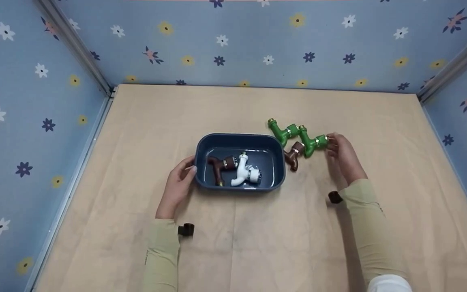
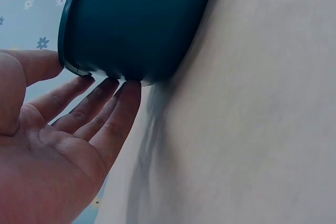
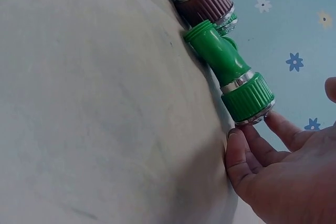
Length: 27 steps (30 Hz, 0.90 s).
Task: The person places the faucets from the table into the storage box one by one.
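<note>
A dark blue plastic bin [image 1: 239,189] sits on the table with a brown tap [image 1: 218,167] and a white tap [image 1: 241,172] inside. My left hand [image 1: 178,182] touches the bin's left end, its extended fingers [image 2: 100,103] against the outer wall and the thumb by the rim. Right of the bin lie a green tap [image 1: 309,142], another green tap [image 1: 283,132] and a brown tap [image 1: 294,156], close together. The fingertips of my right hand [image 1: 345,154] rest at the knob end of the nearer green tap [image 3: 247,98], thumb held apart.
A beige cloth covers the table [image 1: 258,243]. Blue flowered panels [image 1: 249,40] stand at the back and both sides, with metal posts [image 1: 79,44] at the corners. A small black wrist device [image 1: 186,229] sticks out by each sleeve.
</note>
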Tool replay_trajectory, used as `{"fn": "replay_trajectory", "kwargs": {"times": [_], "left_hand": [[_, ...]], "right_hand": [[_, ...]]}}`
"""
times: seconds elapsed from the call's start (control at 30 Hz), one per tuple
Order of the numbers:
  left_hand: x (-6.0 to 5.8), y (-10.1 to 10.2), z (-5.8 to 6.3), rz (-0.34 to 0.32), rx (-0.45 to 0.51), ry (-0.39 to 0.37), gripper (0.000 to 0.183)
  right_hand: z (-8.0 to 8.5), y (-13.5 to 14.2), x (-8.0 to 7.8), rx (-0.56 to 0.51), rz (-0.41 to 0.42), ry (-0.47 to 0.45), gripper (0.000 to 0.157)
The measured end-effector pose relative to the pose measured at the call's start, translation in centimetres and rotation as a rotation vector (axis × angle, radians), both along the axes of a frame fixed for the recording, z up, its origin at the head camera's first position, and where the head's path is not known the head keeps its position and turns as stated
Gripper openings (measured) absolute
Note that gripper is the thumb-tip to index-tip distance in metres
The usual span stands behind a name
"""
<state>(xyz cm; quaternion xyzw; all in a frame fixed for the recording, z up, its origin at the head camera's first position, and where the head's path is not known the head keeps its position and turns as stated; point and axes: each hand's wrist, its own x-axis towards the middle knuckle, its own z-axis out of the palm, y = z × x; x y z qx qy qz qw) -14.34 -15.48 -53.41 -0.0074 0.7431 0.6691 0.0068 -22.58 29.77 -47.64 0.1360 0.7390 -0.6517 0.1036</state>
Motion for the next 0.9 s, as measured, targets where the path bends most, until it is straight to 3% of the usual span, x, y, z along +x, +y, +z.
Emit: {"fn": "replay_trajectory", "kwargs": {"times": [0.27,0.5,0.57,0.73,0.83,0.9], "left_hand": [[0.1,-0.1,0.2,-0.01,0.029,0.01,0.039],[0.5,0.1,2.0,-0.034,0.042,0.008,0.039],[0.5,0.1,1.9,-0.032,0.037,0.01,0.039],[-0.1,0.0,0.1,-0.011,0.041,0.018,0.039],[-0.1,-0.1,0.2,-0.014,0.044,0.01,0.039],[0.1,0.0,0.9,-0.025,0.049,0.001,0.039]], "right_hand": [[-0.2,0.1,0.0,-0.035,0.0,0.017,0.051],[-0.5,0.1,0.2,-0.035,0.005,0.02,0.054],[-0.5,0.1,0.3,-0.039,0.008,0.027,0.055],[-0.7,0.2,0.4,-0.054,0.004,0.027,0.057],[-1.0,0.3,0.2,-0.072,-0.004,0.02,0.058],[-1.4,0.5,-0.1,-0.088,-0.014,0.017,0.059]]}}
